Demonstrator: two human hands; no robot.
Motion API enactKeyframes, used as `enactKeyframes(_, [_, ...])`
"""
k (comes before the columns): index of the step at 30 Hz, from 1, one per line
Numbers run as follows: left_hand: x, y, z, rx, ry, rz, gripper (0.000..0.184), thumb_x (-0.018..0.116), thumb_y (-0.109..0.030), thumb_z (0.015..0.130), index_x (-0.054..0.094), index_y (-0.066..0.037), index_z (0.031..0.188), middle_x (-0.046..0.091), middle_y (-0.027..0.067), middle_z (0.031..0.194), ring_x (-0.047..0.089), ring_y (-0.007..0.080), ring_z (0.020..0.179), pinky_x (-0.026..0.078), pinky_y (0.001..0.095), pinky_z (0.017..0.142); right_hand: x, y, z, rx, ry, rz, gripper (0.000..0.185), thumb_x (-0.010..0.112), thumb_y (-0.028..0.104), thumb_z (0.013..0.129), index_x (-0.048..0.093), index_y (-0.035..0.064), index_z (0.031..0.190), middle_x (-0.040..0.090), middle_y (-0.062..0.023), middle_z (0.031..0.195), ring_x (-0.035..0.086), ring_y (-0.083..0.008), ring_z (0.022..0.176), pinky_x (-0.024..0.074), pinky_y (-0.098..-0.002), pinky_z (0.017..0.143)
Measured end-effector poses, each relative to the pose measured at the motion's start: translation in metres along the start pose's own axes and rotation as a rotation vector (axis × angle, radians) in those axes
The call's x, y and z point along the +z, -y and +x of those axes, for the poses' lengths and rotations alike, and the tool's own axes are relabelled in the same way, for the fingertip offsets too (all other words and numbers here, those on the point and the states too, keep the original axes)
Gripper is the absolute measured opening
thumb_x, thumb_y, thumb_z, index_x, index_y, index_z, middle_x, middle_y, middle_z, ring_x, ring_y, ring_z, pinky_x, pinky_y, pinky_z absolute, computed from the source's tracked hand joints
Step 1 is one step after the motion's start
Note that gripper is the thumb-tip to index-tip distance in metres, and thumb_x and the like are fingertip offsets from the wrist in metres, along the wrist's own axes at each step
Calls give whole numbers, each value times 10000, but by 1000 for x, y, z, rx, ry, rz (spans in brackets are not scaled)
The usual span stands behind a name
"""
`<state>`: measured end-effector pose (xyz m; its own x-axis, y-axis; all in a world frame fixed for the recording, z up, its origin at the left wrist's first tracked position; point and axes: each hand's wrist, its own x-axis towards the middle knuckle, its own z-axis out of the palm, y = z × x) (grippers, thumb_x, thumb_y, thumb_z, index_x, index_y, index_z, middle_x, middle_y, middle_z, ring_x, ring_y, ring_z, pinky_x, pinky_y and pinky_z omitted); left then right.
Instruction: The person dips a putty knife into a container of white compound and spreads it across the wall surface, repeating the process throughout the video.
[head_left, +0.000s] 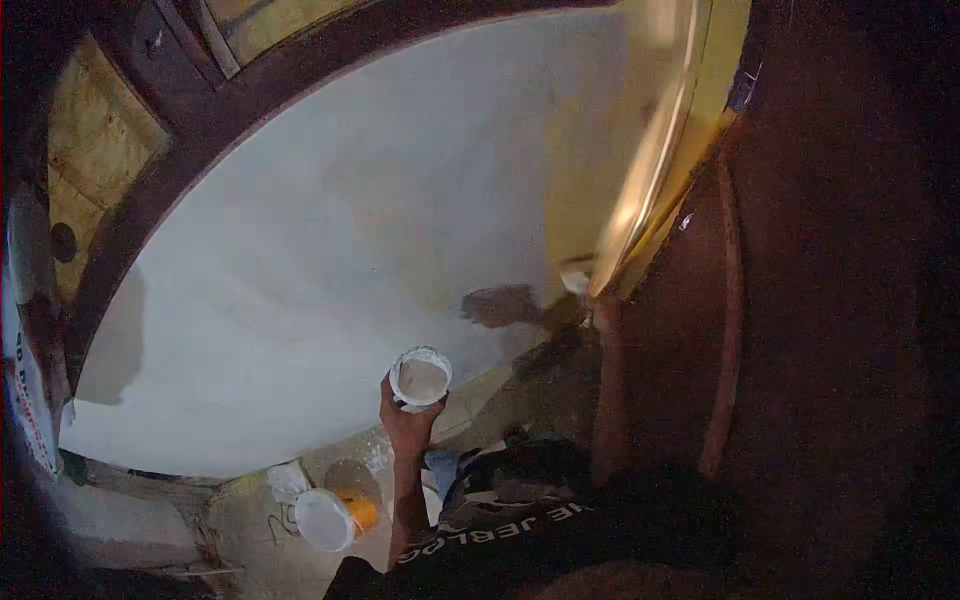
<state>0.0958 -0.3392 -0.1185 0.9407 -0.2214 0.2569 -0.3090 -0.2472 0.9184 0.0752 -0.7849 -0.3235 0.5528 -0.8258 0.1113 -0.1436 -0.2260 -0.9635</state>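
My left hand (407,422) is wrapped round a white tub (421,377) that contains a pale, smooth substance. The tub is in front of the lower edge of a large, rounded white surface (350,220). To the right, at the yellowish part of that surface, my right hand (600,312) is dim and blurred, with its fingers closed. A small pale object (575,279) shows at its fingertips, too unclear to name. A dark hand-shaped shadow falls on the white surface left of my right hand.
A bright strip of light (640,190) runs along the yellow edge at the right. A white bucket (325,519) with an orange part beside it is at the bottom left. Dark framing (190,110) borders the white surface. A printed bag (32,385) is at the far left.
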Motion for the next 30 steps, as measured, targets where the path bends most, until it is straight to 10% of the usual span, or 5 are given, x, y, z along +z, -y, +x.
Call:
enactKeyframes(3, [0, -3, -2, 18, -3, 39, 759, 865, -170, 628, 484, -54, 1274, 600, 137, 1178, 605, 281, 1077, 526, 431, 876, -16, 127, -2, -43, -247, 126, 219, 611, 249, 928, 625, 36, 971, 584, -28, 719, 522, -130, 586, 434, -271, 541])
enactKeyframes(10, [-3, 0, -2, 12, 45, -27, 792, 873, -224, 624, 476, -56, 1289, 573, 113, 1215, 578, 271, 1126, 511, 433, 920, -113, 392, -14, -153, -13, 339, 250, 609, 311, 903, 649, 67, 865, 524, 27, 606, 450, -69, 488, 327, -224, 420])
enactKeyframes(23, [-5, 11, -2, 12, 25, -14, 791, 862, -110, 582, 497, -68, 1283, 603, 122, 1193, 583, 261, 1116, 495, 419, 907, 15, 8, -21, 318, -48, 220, 175, 634, 244, 873, 627, 72, 840, 567, -20, 656, 528, -133, 543, 410, -302, 489])
enactKeyframes(28, [-1, 11, 0, 8, 2, -37, 801, 873, -131, 587, 491, -63, 1289, 605, 131, 1195, 591, 273, 1110, 502, 422, 897, 4, 37, 40, -178, -3, -220, 284, 634, 303, 878, 655, 20, 897, 610, -81, 715, 577, -201, 613, 467, -375, 574])
enactKeyframes(30, [-2, 9, -1, -5, 5, 3, 799, 876, -142, 594, 490, -62, 1290, 604, 131, 1196, 592, 275, 1108, 505, 420, 891, -42, 244, -9, -3, -4, -69, 362, 600, 352, 901, 648, -6, 917, 599, -88, 670, 593, -262, 617, 481, -437, 634])
